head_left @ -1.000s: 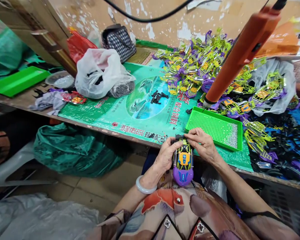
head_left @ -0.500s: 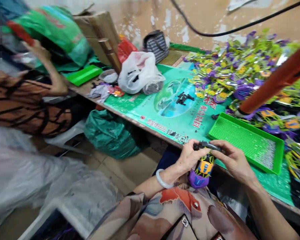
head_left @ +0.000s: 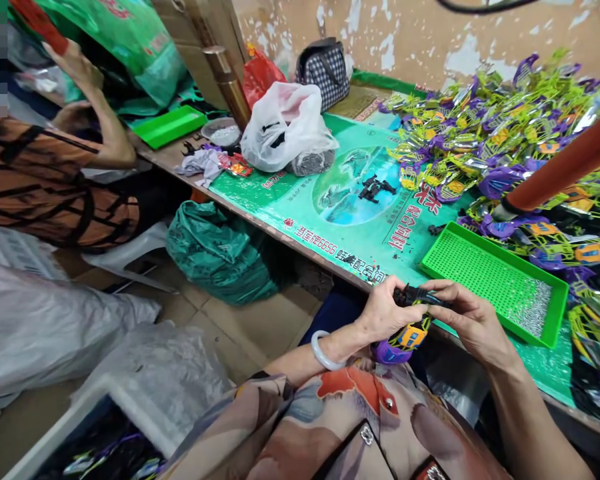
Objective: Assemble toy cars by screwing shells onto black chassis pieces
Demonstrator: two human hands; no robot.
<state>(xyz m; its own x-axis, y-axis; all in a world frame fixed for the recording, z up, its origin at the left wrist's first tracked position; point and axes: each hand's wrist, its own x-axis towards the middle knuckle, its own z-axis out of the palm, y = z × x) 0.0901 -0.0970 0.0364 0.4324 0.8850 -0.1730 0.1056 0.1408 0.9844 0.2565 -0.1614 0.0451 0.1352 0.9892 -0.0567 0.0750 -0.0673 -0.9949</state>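
Note:
A toy car (head_left: 413,337) in purple, yellow-green and orange is held between my hands, close to my body at the table's front edge. My left hand (head_left: 386,312) is closed around its far end. The fingers of my right hand (head_left: 473,321) pinch a black plastic part (head_left: 414,295) at that same end. Fingers hide where this part meets the car. Beyond my right hand stands a green tray (head_left: 473,270) with small silvery pieces at its right end. Another black plastic piece (head_left: 377,189) lies on the green table cover (head_left: 300,207).
A large heap of similar toy car bodies (head_left: 500,133) covers the right back. An orange-brown pole (head_left: 565,163) slants in over it. White plastic bag (head_left: 285,127) and checked bag (head_left: 325,73) stand further left. A co-worker's arm (head_left: 110,127) is at the left.
The view has shifted slightly and is sharper. The toy car has tilted a little between my hands, and my right fingers have closed further over the black part. My grip stays on.

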